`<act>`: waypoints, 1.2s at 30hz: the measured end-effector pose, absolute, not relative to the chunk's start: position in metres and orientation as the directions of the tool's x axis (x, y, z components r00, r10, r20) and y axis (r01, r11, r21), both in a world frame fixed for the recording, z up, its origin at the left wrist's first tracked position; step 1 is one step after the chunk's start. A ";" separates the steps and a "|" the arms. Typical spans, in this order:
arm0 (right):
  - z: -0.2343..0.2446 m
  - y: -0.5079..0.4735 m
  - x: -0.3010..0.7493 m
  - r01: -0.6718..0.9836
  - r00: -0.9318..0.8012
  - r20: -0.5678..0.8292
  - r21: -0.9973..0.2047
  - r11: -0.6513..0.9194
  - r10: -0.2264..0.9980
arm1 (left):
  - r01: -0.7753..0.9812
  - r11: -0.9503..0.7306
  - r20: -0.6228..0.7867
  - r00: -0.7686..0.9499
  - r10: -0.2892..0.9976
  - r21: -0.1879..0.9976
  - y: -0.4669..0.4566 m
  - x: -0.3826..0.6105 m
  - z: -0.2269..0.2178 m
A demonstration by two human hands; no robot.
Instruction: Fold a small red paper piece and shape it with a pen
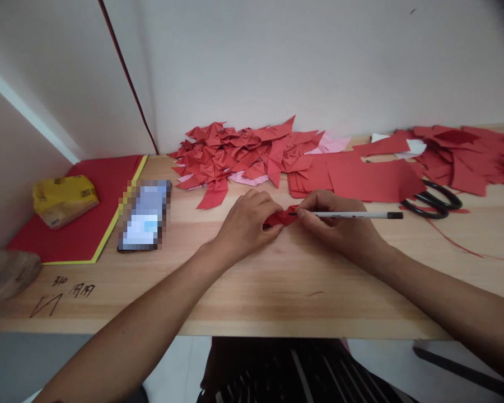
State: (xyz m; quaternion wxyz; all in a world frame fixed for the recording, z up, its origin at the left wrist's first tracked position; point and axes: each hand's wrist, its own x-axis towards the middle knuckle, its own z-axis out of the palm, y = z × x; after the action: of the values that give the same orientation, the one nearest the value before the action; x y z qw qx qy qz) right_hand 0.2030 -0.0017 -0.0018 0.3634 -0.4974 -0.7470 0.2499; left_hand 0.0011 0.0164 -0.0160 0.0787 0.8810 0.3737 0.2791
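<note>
My left hand (252, 221) is closed on a small folded red paper piece (286, 217), pressing it near the tabletop. Much of that piece is hidden by my fingers. A slim white pen (361, 215) with a black end lies across my right hand (336, 221), pinched between thumb and fingers. Its dark tip reaches the folded paper. Just behind my hands is a stack of flat red paper sheets (361, 179). Black-handled scissors (434, 200) lie to the right, their blades hidden under the sheets.
Folded red paper shapes (243, 148) are heaped along the wall. More red paper pieces (466, 157) pile up at the far right. On the left are a phone (146, 215), a red folder with yellow edging (113, 168) and a yellow wrapped packet (65, 198) on it.
</note>
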 end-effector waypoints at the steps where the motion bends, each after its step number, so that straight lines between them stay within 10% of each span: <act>1: -0.002 -0.002 0.203 0.559 -0.241 0.296 -0.736 0.381 0.924 | 0.615 -0.707 0.433 0.564 0.704 0.349 0.016 0.001 -0.016; 36: -0.001 -0.001 0.201 0.558 -0.263 0.280 -0.736 0.382 0.923 | 0.602 -0.711 0.427 0.570 0.702 0.364 0.016 0.001 -0.014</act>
State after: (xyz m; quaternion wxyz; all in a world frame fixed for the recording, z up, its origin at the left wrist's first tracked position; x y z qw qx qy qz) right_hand 0.2009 -0.0012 -0.0006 0.3547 -0.4928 -0.7518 0.2572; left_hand 0.0011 0.0157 -0.0139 0.0892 0.8816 0.3697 0.2796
